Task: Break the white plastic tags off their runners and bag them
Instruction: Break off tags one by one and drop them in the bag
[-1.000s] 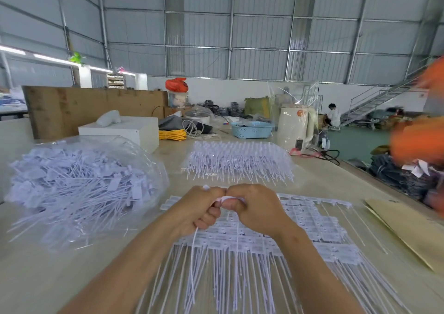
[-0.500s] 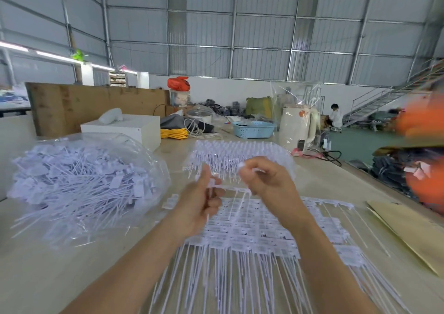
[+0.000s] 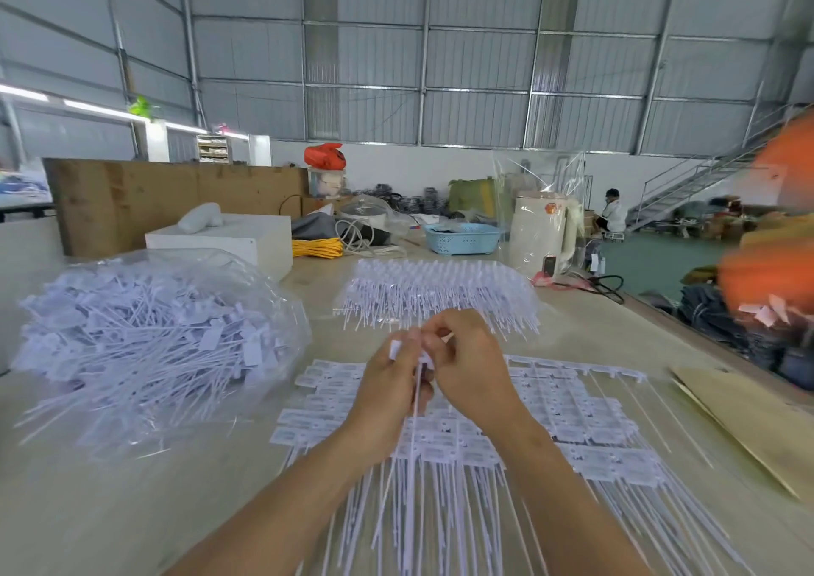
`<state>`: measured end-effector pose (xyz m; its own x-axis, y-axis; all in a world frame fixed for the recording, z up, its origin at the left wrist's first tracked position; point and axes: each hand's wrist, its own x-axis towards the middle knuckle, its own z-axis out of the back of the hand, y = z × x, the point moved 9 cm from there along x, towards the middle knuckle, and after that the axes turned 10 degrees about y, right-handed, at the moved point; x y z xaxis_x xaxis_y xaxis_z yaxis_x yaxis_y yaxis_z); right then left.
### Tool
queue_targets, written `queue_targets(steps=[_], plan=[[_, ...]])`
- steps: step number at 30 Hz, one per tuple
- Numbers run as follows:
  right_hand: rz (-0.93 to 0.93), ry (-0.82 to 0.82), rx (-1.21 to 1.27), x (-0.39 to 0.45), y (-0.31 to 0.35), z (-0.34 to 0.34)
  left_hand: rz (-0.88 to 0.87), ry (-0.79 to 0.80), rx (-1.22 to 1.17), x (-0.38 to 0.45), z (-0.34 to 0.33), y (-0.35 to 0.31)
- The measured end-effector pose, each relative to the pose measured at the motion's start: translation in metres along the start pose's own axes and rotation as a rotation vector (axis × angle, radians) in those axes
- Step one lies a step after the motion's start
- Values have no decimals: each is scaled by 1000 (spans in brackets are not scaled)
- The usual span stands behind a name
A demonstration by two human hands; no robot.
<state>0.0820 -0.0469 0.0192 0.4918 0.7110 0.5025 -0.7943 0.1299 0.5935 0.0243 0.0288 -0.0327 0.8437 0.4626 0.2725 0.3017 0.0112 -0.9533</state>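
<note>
Evidently mid-snap: left hand (image 3: 390, 392) and right hand (image 3: 469, 368) raised together, both pinching one white plastic tag (image 3: 396, 348), long tail dangling, above flat unbroken white runner sheets (image 3: 586, 425); clear bulging plastic bag (image 3: 145, 346) kept close left for dropping.

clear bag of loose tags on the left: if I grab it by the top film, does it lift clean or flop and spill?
Likely floppy: the clear bag is thin film draped over a loose heap of tags. Probably light, since the tags are thin plastic. Spill risk seems real: thin tails already poke out along its near edge on the table.
</note>
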Motion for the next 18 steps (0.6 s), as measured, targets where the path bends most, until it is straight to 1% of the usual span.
queue_targets(steps=[2, 4, 6, 8, 12, 15, 18], plan=[[18, 92, 0, 1, -2, -7, -50, -88, 23, 1, 15, -9], [-6, 234, 12, 0, -5, -18, -61, -89, 102, 0, 20, -13], [-31, 316, -75, -2, -8, -26, -31, -60, 205, -1, 19, -9], [-27, 337, -104, -3, -9, -28, -3, -63, 230, -2, 20, -5], [3, 349, 16, -6, 0, -28, -69, -121, 148, -3, 30, -16], [57, 286, 53, -6, 8, -22, -71, -85, 155, -5, 26, -21], [78, 265, 50, -7, 9, -20, -16, -57, 147, -5, 25, -17]])
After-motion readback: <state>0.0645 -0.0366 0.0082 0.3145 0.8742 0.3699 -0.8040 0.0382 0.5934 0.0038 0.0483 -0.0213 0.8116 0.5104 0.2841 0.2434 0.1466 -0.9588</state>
